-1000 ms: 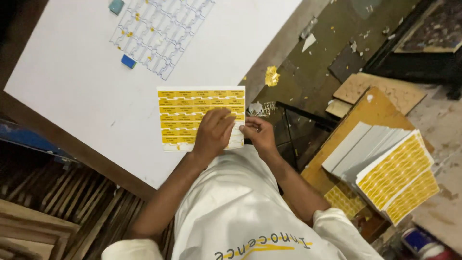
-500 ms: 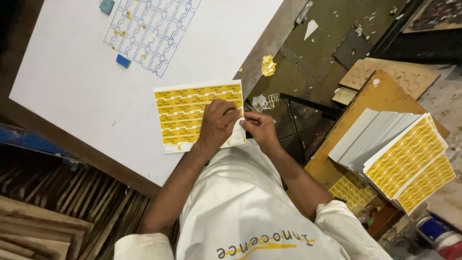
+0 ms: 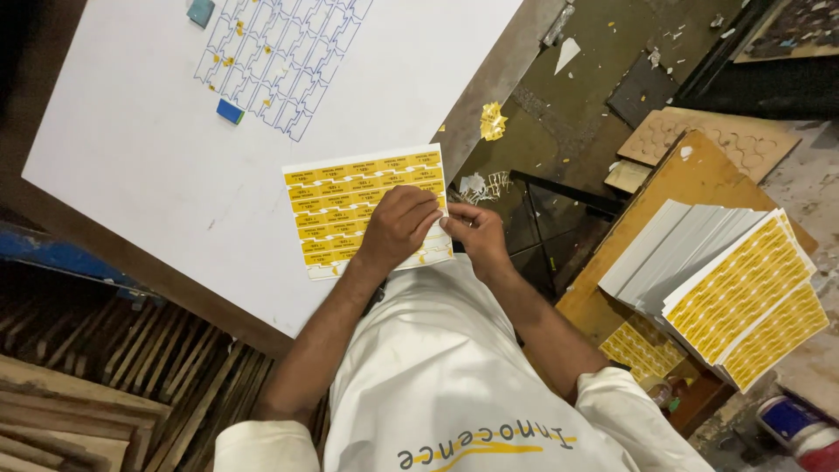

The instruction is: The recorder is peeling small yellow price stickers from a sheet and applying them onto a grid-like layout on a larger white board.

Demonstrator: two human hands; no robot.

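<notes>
A white sheet of yellow stickers (image 3: 350, 205) lies on the white table (image 3: 131, 149) near its front edge. My left hand (image 3: 398, 227) rests on the sheet's right part with curled fingers, pressing it down. My right hand (image 3: 476, 234) is beside it at the sheet's right edge. Its fingertips are pinched at that edge and touch the left hand's fingers. What sits between the fingertips is too small to tell.
Further back lies a blue-outlined sheet (image 3: 280, 61) with most stickers gone, and two small blue blocks (image 3: 230, 111) sit by it. A crumpled yellow scrap (image 3: 492, 121) lies on the floor. To the right, stacked sticker sheets (image 3: 743, 297) rest on a wooden board (image 3: 699, 175).
Both hands stay at the sheet's right edge; the right hand's fingers have drawn in closer to the left hand. The view has shifted slightly.
</notes>
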